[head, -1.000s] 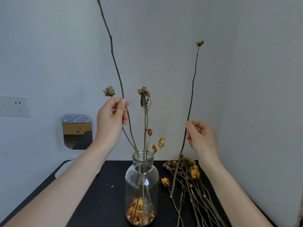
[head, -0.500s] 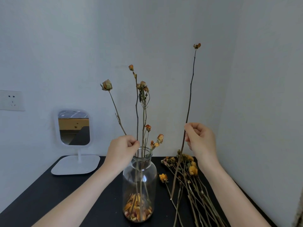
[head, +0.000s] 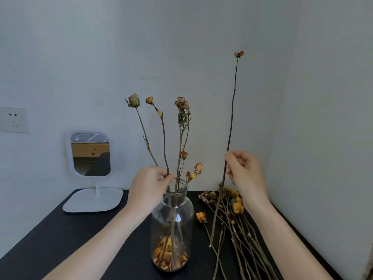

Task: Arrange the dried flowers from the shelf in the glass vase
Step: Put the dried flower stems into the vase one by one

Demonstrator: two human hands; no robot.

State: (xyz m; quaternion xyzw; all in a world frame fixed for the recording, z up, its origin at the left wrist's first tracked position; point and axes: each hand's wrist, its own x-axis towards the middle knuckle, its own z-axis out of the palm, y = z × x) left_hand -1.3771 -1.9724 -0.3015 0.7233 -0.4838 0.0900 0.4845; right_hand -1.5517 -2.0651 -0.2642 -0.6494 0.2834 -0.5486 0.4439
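A clear glass vase [head: 172,217] stands on the black table [head: 60,239], with dried petals at its bottom and several dried flower stems [head: 182,138] rising from its neck. My left hand [head: 150,187] pinches a thin stem with a small orange bud [head: 163,142] just above the vase mouth; the stem runs down into the vase. My right hand [head: 245,172] holds a long upright stem with a tiny flower at its top [head: 232,116], to the right of the vase. Its lower end hangs over a pile of dried flowers [head: 234,219] lying on the table.
A small white standing mirror [head: 90,158] sits on its base at the back left of the table. A wall socket [head: 14,119] is on the left wall. White walls close in behind and to the right.
My left hand has come down to the vase mouth, lowering its stem deeper into the vase. My right hand and its long stem stay almost still.
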